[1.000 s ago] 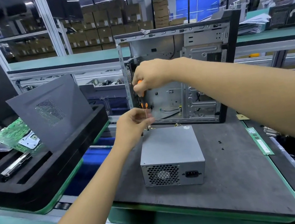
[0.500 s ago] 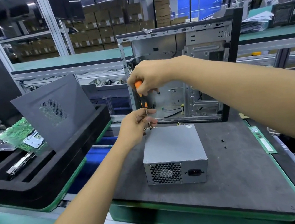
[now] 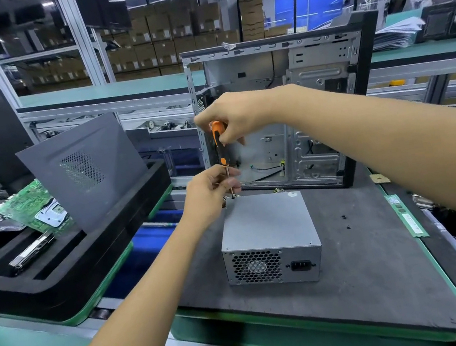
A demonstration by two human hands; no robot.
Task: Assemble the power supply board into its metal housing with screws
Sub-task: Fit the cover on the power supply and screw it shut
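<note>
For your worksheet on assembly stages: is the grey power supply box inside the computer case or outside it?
Outside. The power supply box sits on the dark mat in front of the open computer case.

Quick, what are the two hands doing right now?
Left hand: pinching the screwdriver's thin metal shaft near the power supply box.
Right hand: gripping the screwdriver's orange handle.
</note>
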